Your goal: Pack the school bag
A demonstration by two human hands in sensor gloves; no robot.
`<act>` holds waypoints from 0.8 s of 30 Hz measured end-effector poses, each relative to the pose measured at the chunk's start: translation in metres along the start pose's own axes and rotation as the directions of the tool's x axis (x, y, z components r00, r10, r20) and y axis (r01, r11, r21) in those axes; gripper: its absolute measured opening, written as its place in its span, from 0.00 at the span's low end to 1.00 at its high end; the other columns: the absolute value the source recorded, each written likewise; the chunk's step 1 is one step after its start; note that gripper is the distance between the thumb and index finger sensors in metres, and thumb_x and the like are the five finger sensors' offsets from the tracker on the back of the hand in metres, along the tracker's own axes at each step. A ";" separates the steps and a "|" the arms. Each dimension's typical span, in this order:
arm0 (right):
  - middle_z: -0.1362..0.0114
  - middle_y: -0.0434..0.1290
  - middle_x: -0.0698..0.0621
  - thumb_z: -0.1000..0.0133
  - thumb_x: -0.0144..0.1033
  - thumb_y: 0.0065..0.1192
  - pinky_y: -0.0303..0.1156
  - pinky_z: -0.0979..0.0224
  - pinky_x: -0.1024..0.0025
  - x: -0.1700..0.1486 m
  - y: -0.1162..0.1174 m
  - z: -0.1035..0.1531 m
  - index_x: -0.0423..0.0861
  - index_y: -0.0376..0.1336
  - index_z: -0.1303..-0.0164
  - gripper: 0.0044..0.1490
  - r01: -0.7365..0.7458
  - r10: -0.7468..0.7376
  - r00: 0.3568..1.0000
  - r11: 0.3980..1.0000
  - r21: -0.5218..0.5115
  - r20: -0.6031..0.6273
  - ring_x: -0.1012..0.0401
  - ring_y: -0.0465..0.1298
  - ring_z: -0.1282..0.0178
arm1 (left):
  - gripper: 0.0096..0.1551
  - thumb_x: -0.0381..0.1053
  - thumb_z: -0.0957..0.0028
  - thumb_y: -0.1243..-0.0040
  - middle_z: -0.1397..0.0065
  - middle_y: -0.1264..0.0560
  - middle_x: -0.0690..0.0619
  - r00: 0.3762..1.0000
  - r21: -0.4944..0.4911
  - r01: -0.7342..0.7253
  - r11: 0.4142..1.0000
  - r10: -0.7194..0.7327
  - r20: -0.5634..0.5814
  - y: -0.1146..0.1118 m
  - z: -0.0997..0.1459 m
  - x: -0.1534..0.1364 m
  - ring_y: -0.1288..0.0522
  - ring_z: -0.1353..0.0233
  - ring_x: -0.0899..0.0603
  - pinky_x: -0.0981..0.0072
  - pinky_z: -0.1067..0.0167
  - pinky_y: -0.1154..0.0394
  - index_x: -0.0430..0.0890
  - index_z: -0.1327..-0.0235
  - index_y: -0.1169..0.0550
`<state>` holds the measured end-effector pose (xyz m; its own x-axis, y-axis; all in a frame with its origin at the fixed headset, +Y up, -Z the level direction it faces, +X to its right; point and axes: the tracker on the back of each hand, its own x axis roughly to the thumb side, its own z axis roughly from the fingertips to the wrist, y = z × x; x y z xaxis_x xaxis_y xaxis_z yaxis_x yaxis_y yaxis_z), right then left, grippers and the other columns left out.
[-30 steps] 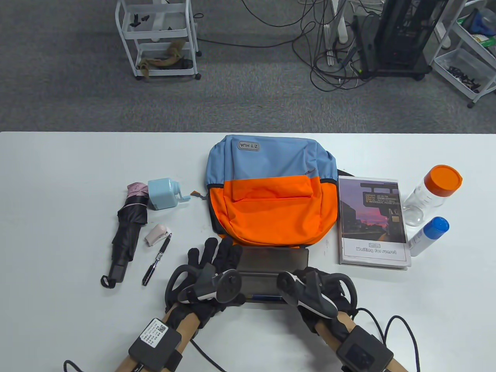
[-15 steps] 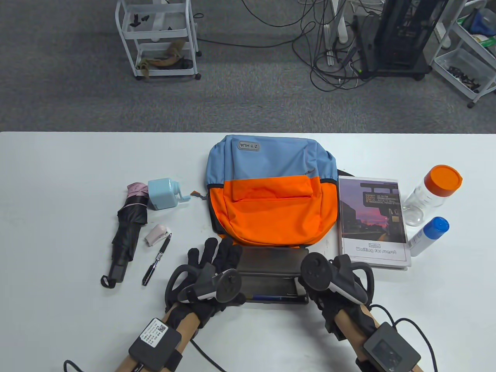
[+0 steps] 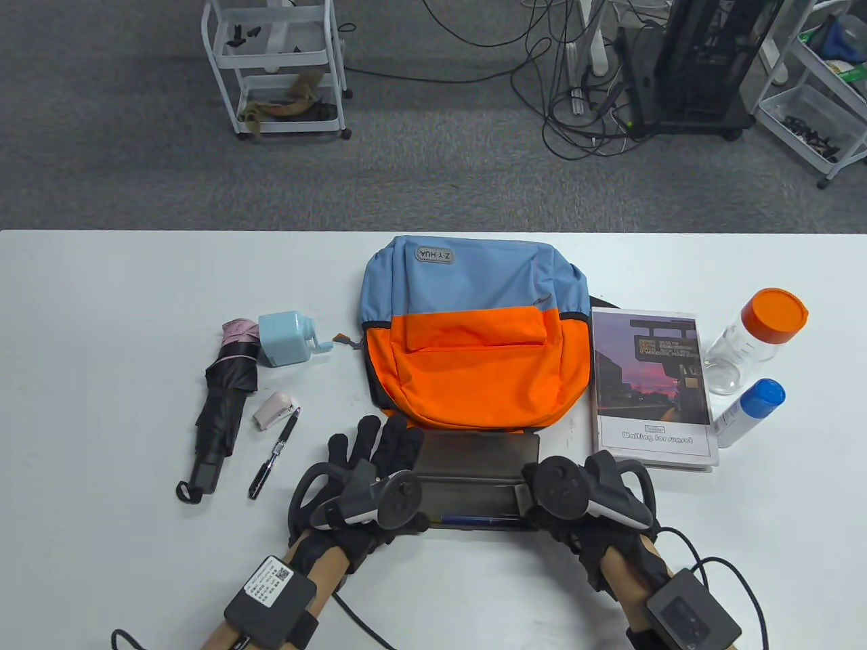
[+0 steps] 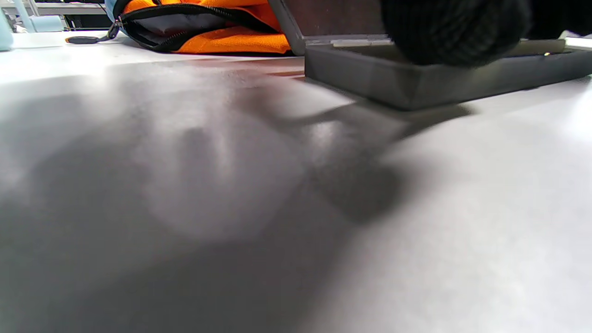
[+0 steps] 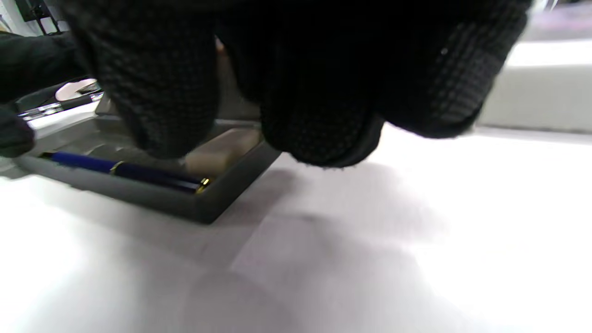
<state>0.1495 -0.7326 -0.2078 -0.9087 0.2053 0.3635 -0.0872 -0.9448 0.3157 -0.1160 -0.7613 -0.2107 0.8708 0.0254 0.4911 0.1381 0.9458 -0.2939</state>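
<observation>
An open dark grey pencil case (image 3: 474,497) lies just in front of the blue and orange backpack (image 3: 474,338), its lid (image 3: 477,452) folded back toward the bag. A blue pen (image 3: 471,521) lies inside; in the right wrist view the pen (image 5: 125,171) lies beside a beige eraser (image 5: 222,150). My left hand (image 3: 379,447) rests at the case's left end with its fingers spread flat. In the left wrist view one finger (image 4: 453,27) sits on the case rim (image 4: 416,78). My right hand (image 3: 542,514) curls over the case's right end; its grip is hidden.
A book (image 3: 650,386), an orange-lidded jar (image 3: 755,338) and a blue-capped bottle (image 3: 748,413) lie right of the bag. A folded umbrella (image 3: 223,406), a light blue sharpener (image 3: 288,338), a small pink item (image 3: 274,409) and a black pen (image 3: 273,457) lie to its left.
My right hand has left the middle of the case, swung out to its right end, then settled a little nearer me. The left hand has not moved.
</observation>
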 end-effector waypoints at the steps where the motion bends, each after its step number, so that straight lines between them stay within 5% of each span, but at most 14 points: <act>1: 0.34 0.81 0.39 0.53 0.51 0.78 0.88 0.49 0.51 -0.001 0.001 0.000 0.37 0.62 0.19 0.55 -0.012 0.012 1.000 1.000 0.015 0.000 0.49 0.88 0.53 | 0.70 0.73 0.47 0.48 0.09 0.64 0.29 1.000 0.000 0.000 1.000 0.000 0.000 0.000 0.000 0.000 0.63 0.16 0.15 0.07 0.33 0.55 0.39 0.13 0.68; 18: 0.32 0.79 0.40 0.54 0.50 0.79 0.87 0.46 0.48 -0.006 0.011 -0.007 0.40 0.59 0.19 0.56 -0.009 0.008 1.000 0.998 0.064 0.009 0.47 0.87 0.49 | 0.70 0.74 0.47 0.49 0.09 0.64 0.28 1.000 0.003 0.009 1.000 -0.009 -0.001 -0.001 0.002 0.001 0.63 0.16 0.15 0.07 0.33 0.55 0.39 0.13 0.67; 24: 0.32 0.79 0.40 0.54 0.50 0.78 0.87 0.47 0.47 -0.003 0.010 -0.008 0.40 0.59 0.19 0.55 -0.028 0.028 1.000 0.997 0.075 -0.002 0.47 0.87 0.49 | 0.67 0.73 0.47 0.49 0.08 0.62 0.30 1.000 0.085 0.011 0.996 -0.009 -0.022 0.008 0.011 -0.003 0.63 0.15 0.16 0.06 0.33 0.57 0.40 0.12 0.64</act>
<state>0.1479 -0.7448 -0.2121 -0.9114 0.1784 0.3709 -0.0309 -0.9283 0.3705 -0.1222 -0.7505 -0.2056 0.8794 0.0100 0.4759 0.1070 0.9701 -0.2180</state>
